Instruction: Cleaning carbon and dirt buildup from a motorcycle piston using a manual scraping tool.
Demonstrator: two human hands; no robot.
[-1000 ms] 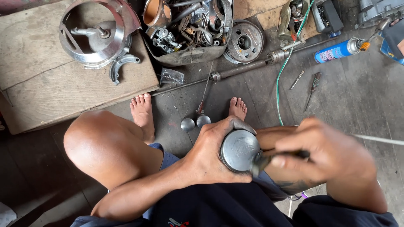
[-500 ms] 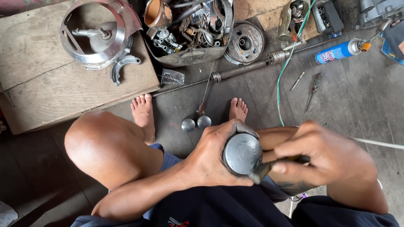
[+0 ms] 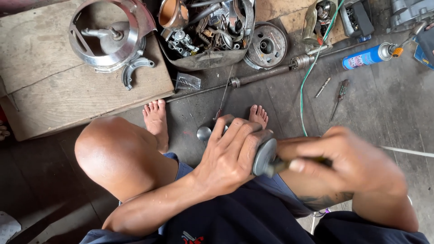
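Note:
I sit on the floor with my bare feet in front of me. My left hand (image 3: 230,151) wraps around a round grey metal part (image 3: 264,156), now turned edge-on to the camera. My right hand (image 3: 350,165) grips a thin tool with a dark handle (image 3: 282,166), its tip pressed against the face of the metal part. The right hand is blurred. Most of the tool is hidden inside my fist.
A wooden board (image 3: 58,86) at upper left carries a shiny metal housing (image 3: 108,36). A tray of metal parts (image 3: 208,31), a round hub (image 3: 266,45), a long rod (image 3: 262,77), a blue spray can (image 3: 368,56), a green wire (image 3: 307,77) and small tools lie on the concrete floor.
My left hand has turned the metal part from face-up to edge-on. My right hand has shifted slightly with the tool still against it.

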